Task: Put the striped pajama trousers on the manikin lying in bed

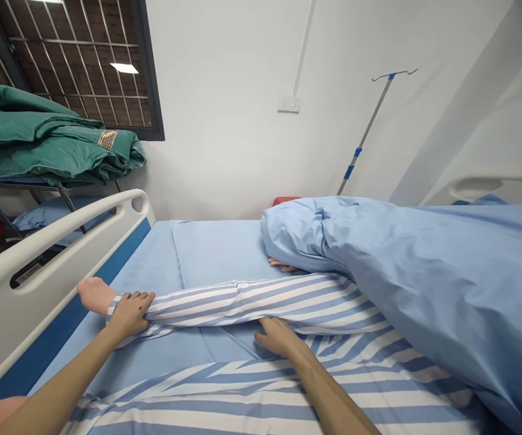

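A manikin lies on a hospital bed, and its arm in a blue-and-white striped pyjama sleeve [243, 300] stretches across the blue sheet [215, 254]. My left hand [127, 314] grips that sleeve at the cuff, just behind the manikin's stiff pink hand [94, 296]. My right hand [279, 337] rests with its fingers on the lower edge of the sleeve, holding nothing. A second manikin hand [281, 264] pokes out from under a light blue blanket [401, 272], which hides most of the body. The striped pyjama top [265, 386] fills the bottom of the view.
A white bed side rail [48, 257] runs along the left side. Beyond it are folded green blankets [48, 142] on a metal rack and a blue pillow [57, 217]. An IV pole [370, 133] leans by the white wall, below a wall socket [288, 104].
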A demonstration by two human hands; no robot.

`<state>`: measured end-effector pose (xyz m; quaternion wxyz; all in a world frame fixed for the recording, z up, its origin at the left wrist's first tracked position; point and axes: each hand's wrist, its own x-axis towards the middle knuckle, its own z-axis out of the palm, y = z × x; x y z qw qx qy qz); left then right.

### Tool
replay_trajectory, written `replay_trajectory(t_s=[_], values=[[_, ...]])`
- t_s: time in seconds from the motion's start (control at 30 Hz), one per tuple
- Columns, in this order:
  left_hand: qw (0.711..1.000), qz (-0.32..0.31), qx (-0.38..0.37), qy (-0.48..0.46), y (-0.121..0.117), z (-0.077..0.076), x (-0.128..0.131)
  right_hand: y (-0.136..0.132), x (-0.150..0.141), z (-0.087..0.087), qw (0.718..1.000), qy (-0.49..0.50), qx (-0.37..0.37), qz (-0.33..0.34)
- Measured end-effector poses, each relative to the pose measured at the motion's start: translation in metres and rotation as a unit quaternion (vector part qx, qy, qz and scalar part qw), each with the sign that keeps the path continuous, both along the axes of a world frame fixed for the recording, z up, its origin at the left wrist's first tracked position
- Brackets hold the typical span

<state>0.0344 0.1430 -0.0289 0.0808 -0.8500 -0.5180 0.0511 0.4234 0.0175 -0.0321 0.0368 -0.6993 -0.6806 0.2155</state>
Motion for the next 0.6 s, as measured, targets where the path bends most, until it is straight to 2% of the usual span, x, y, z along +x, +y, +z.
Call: replay_trajectory(t_s=[0.3, 0.4, 0.47, 0.53, 0.6], values=[[1.000, -0.010, -0.006, -0.004, -0.001, -0.001, -0.003, 0.003, 0.005, -0.003, 0.998, 0.019, 0.054, -0.004], [0.998, -0.030, 0.051, -0.018, -0.015, -0.003, -0.004, 0.005, 0.005, -0.002, 0.998, 0.031, 0.055, 0.005], [0.994, -0.067, 0.079, -0.018, -0.030, -0.009, -0.003, 0.006, 0.004, -0.001, 0.998, 0.040, 0.054, 0.011], [0.994, -0.105, 0.044, -0.003, -0.044, -0.019, -0.001, 0.006, 0.003, -0.001, 0.998, 0.037, 0.048, 0.014], [0.995, -0.097, -0.020, 0.018, -0.054, -0.029, 0.003, 0.007, 0.002, -0.002, 0.999, 0.020, 0.043, 0.005]])
